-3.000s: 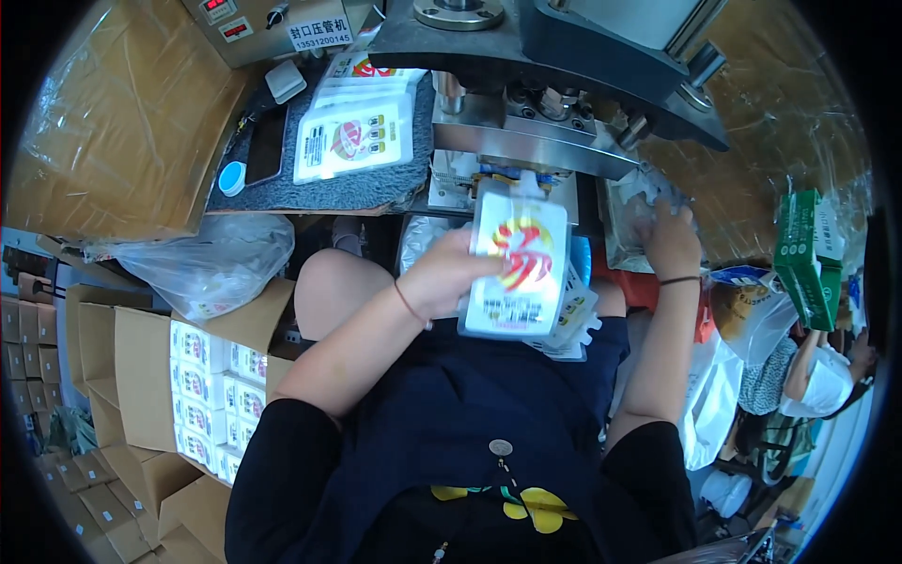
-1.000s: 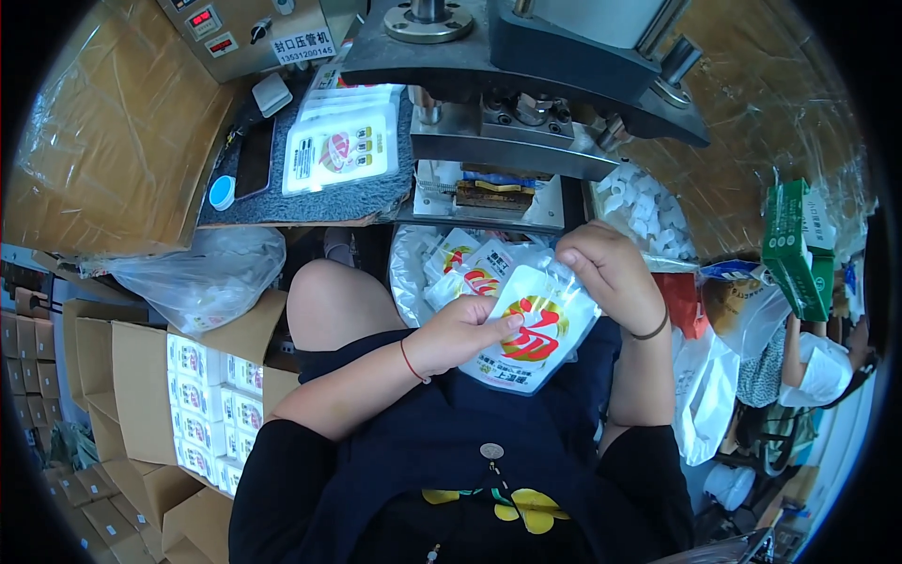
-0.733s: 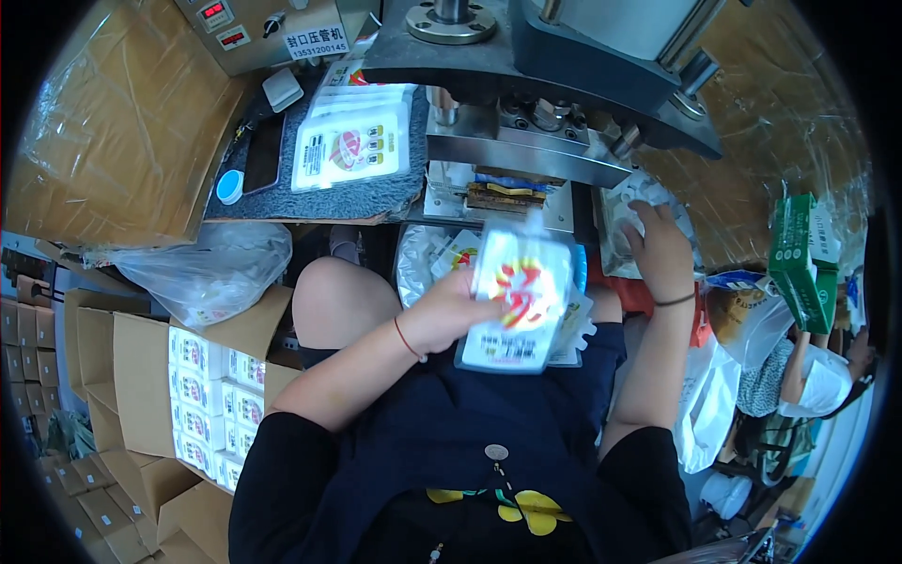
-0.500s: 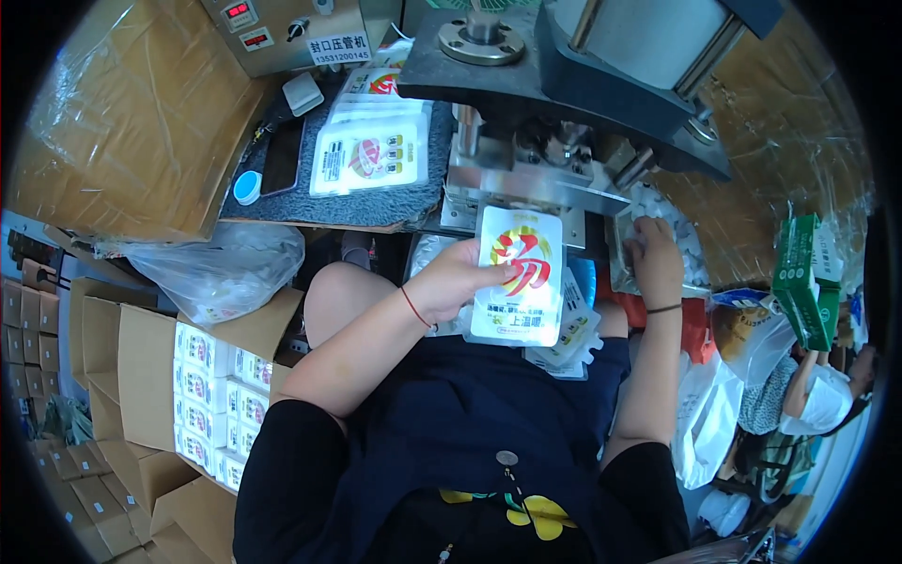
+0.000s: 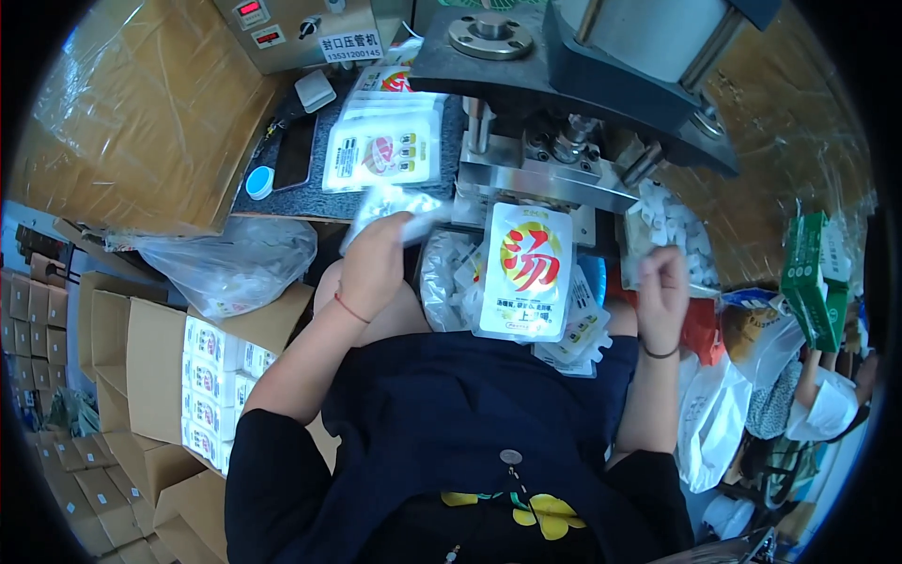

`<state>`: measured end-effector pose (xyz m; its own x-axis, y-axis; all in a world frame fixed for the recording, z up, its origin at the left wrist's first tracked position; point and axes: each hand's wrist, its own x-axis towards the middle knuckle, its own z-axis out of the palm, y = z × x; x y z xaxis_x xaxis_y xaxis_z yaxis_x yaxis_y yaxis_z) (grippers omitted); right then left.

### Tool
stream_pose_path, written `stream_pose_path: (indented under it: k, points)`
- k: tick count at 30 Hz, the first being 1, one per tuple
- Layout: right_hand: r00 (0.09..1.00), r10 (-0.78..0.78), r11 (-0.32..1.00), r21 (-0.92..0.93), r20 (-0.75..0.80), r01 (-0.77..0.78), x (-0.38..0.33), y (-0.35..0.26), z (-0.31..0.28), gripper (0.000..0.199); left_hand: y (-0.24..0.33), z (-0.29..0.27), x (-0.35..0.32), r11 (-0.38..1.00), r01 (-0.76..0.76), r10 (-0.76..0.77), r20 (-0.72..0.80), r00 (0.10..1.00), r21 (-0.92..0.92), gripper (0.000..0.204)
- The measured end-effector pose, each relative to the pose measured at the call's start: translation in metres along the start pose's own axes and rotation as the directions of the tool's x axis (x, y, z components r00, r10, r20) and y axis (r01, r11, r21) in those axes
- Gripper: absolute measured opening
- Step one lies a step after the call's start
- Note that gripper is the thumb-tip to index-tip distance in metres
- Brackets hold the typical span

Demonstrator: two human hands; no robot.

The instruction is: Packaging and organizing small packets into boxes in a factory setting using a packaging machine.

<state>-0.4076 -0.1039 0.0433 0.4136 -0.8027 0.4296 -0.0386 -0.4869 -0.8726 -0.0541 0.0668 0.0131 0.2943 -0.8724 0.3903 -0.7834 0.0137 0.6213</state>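
My left hand (image 5: 374,265) is raised left of the press, its fingers closed on a whitish pouch (image 5: 399,205) smeared by motion. Nearer the middle, a white printed pouch (image 5: 524,273) with a red character on a yellow disc hangs upright, its top edge at the press jaw (image 5: 545,183); neither hand touches it. My right hand (image 5: 663,293) is to the right, fingers curled together, beside a clear bin of small white plastic pieces (image 5: 665,226). What its fingertips hold, if anything, is too small to make out. Several more pouches (image 5: 575,343) lie over my lap behind the hanging one.
A stack of printed pouches (image 5: 383,155) rests on the blue-grey mat, near a phone (image 5: 293,150) and a round blue-lidded tub (image 5: 260,182). An open carton (image 5: 158,376) of packed pouches stands at left. A green box (image 5: 810,273) and another person (image 5: 819,399) appear at right.
My left hand has let go of the printed pouch and moved left and up, now with another pouch. My right hand has come down, away from the bin. The press jaw was blurred before.
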Motion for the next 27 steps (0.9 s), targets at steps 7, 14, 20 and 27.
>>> stream_pose_path:
  k: [7,14,20,27]
  points:
    - [0.942,-0.072,0.997,0.039,0.328,0.062,0.019,-0.055,0.058,0.020,0.055,0.032,-0.017,0.821,0.317,-0.150,0.355,0.923,-0.475,0.017]
    - [0.812,-0.105,0.931,-0.231,0.574,0.283,0.036,-0.063,0.040,0.017,0.098,0.055,-0.030,0.310,0.673,-0.047,0.696,0.717,-0.672,0.032]
    - [0.956,0.044,0.845,-0.521,0.292,0.120,0.037,-0.054,0.012,0.021,0.099,0.080,-0.030,0.114,0.761,0.068,0.769,0.635,-0.639,0.029]
    - [0.984,0.092,0.388,-0.915,0.153,0.106,0.056,0.036,-0.033,0.035,0.061,0.076,0.035,0.012,0.764,-0.091,0.760,0.644,-0.646,0.033]
